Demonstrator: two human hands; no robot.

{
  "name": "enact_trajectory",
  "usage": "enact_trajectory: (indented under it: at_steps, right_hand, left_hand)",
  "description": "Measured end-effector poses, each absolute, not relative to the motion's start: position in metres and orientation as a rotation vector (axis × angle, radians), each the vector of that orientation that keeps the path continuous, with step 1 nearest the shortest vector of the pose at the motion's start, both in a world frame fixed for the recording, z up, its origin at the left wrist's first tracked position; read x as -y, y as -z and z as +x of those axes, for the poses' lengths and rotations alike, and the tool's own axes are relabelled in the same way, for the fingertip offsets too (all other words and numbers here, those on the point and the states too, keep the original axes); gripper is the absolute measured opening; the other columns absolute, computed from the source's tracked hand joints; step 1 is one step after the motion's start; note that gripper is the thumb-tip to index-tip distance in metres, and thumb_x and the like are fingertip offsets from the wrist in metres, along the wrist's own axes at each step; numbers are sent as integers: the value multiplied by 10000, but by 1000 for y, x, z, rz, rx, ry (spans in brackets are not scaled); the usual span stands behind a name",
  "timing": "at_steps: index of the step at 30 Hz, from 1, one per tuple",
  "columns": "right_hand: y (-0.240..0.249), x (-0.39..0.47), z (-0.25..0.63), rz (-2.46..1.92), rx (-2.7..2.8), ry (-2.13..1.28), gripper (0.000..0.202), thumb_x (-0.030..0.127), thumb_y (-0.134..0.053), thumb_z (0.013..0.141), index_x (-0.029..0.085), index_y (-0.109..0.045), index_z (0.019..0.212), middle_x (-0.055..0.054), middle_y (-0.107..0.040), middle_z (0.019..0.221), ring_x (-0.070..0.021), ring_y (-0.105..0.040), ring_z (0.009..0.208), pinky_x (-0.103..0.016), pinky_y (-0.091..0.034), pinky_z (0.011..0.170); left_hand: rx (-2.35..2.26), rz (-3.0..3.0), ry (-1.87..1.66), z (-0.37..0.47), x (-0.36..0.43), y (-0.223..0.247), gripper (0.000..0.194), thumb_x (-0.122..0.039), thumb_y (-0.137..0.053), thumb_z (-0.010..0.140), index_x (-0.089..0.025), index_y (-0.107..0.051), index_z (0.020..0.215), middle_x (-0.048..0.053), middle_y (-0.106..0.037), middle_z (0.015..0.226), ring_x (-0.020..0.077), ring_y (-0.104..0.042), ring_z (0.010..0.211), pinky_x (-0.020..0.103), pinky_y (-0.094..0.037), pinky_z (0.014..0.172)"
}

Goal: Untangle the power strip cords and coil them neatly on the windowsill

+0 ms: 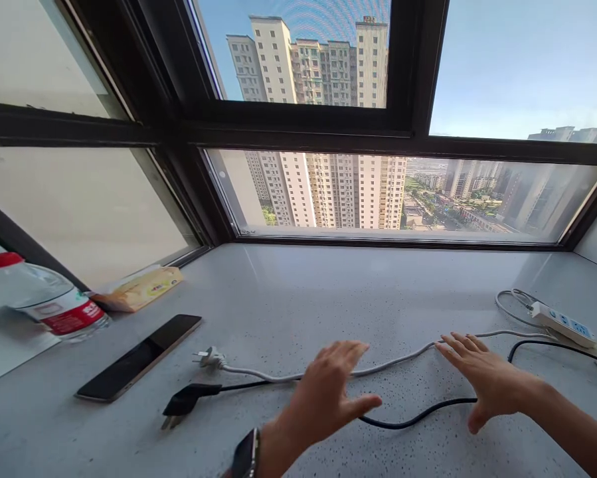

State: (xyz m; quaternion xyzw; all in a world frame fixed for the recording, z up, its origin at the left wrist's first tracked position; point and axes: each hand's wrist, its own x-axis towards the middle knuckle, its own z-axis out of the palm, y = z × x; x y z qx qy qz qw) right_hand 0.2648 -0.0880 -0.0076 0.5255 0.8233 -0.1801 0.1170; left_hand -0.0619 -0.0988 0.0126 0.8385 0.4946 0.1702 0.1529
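Note:
Two cables run from left to right across the speckled white sill (328, 285). The white cable (398, 360) ends at the left in a white plug (211, 357). Below it, the black cable (418, 418) ends in a black plug (187, 399) with metal prongs. My left hand (328, 392) is over the middle of both cables, thumb apart from the fingers, holding nothing. Farther right, my right hand (487, 378) spreads its fingers over the cables, also with nothing in it. Whether either hand touches a cable I cannot tell.
At the right lies a white power strip (564, 325) with a coiled cord. A phone (141, 358), a red-capped bottle (59, 302) and a yellow tissue pack (139, 289) are on the left. A dark-framed window (298, 136) borders the back. My left wrist wears a watch (246, 455).

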Motion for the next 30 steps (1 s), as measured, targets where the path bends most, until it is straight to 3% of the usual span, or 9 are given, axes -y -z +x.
enact_trajectory:
  at_steps: [2, 6, 10, 12, 14, 16, 19, 23, 30]
  right_hand:
    - [12, 79, 249, 1487, -2428, 535, 1281, 569, -794, 484, 150, -159, 1515, -166, -71, 1574, -389, -13, 1432, -568, -40, 1141]
    - [18, 51, 251, 1611, -2463, 481, 1242, 533, -807, 490, 117, -216, 1500, -215, -229, 1532, -394, -181, 1405, -519, -177, 1114]
    - [12, 31, 259, 1761, -2496, 484, 694, 443, -750, 644, 167, -571, 1255, -148, -640, 1149, -322, -583, 1039, -370, -438, 805]
    - [6, 28, 257, 1763, -2518, 449, 307, 373, -699, 722, 196, -682, 972, -89, -691, 925, -248, -621, 814, -294, -405, 637]
    - [-3, 27, 252, 1769, -2600, 392, 118, 313, -637, 782, 199, -665, 775, -56, -677, 795, -187, -586, 669, -259, -335, 546]
    - [-16, 27, 245, 1804, -2715, 346, 133, 263, -580, 816, 200, -633, 711, -36, -661, 733, -154, -546, 602, -249, -288, 511]
    - [-35, 30, 236, 1889, -2848, 322, 148, 244, -527, 835, 223, -632, 733, -13, -651, 698, -138, -517, 582, -240, -258, 502]
    - [-36, 29, 242, 2205, -2908, 349, 308, 453, -471, 875, 218, -557, 696, 31, -482, 519, -112, -362, 468, -238, -221, 477]
    - [-2, 11, 283, 2299, -2908, 1077, 574, 708, -562, 693, 219, -299, 548, 79, -215, 527, -77, -206, 484, -225, -196, 446]
  left_hand:
    - [-1134, 2532, -265, -16, 94, 7, 1061, -749, -655, 578, -139, -400, 1408, 206, -378, 1459, 382, -346, 1337, 524, -302, 1084]
    - [-1222, 2524, -62, 29, 67, 35, 1253, -699, -734, 517, -110, -208, 1490, 219, -121, 1548, 424, -103, 1413, 600, -137, 1122]
    - [-1450, 2430, -147, 37, 46, 32, 1001, -537, -724, 670, -60, -312, 1447, 244, -403, 1424, 379, -377, 1306, 498, -333, 1064]
    - [-1464, 2431, -200, 42, 44, 28, 803, -407, -683, 746, -66, -386, 1409, 221, -539, 1296, 344, -491, 1198, 450, -405, 999]
    - [-1445, 2382, -255, 50, 45, 24, 752, -337, -696, 734, -95, -418, 1390, 203, -588, 1225, 339, -535, 1134, 432, -442, 933]
    - [-1418, 2264, -390, 61, 43, 21, 661, -296, -702, 719, -126, -499, 1324, 178, -645, 1105, 329, -587, 1027, 401, -467, 829]
    - [-1387, 2093, -622, 72, 31, 8, 227, -263, -567, 810, -151, -688, 966, 99, -663, 778, 241, -610, 744, 304, -416, 635]
    - [-1333, 1911, -896, 56, 6, -23, 285, -350, -514, 824, -171, -634, 637, -9, -461, 496, 125, -408, 482, 248, -240, 477]
    - [-1105, 1297, -1334, 4, -4, -60, 225, -350, -624, 651, -147, -579, 566, -92, -210, 438, 53, -138, 412, 226, -97, 425]
